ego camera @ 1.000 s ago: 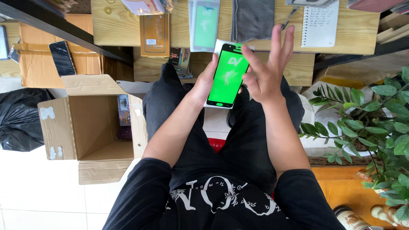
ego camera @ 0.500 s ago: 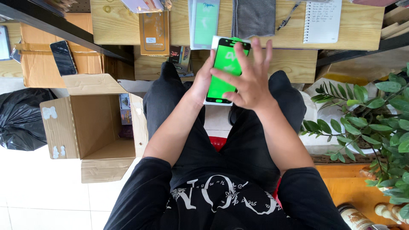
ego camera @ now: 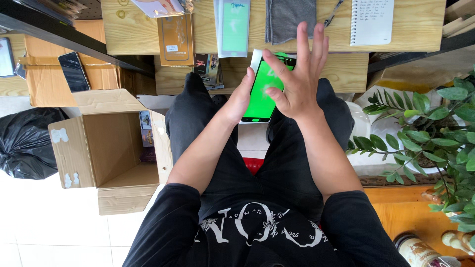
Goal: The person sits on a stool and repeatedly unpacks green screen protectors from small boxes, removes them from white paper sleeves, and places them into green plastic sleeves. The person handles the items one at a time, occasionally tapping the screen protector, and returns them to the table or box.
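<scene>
A white-rimmed phone (ego camera: 262,94) with a bright green film over its screen is held above my lap, in front of the wooden bench edge. My left hand (ego camera: 241,96) grips it along its left side. My right hand (ego camera: 297,79) lies over the right half of the screen, fingers spread and pointing away from me, the thumb resting on the green film. Part of the screen is hidden under that hand.
On the wooden bench (ego camera: 133,29) lie a green screen protector sheet (ego camera: 234,25), a grey cloth (ego camera: 289,19), a notebook (ego camera: 372,21) and an orange packet (ego camera: 175,38). An open cardboard box (ego camera: 106,148) and a black bag (ego camera: 22,141) stand left; a potted plant (ego camera: 425,128) right.
The phone has moved up and away from me toward the bench. My right hand came across from the phone's right edge onto its screen.
</scene>
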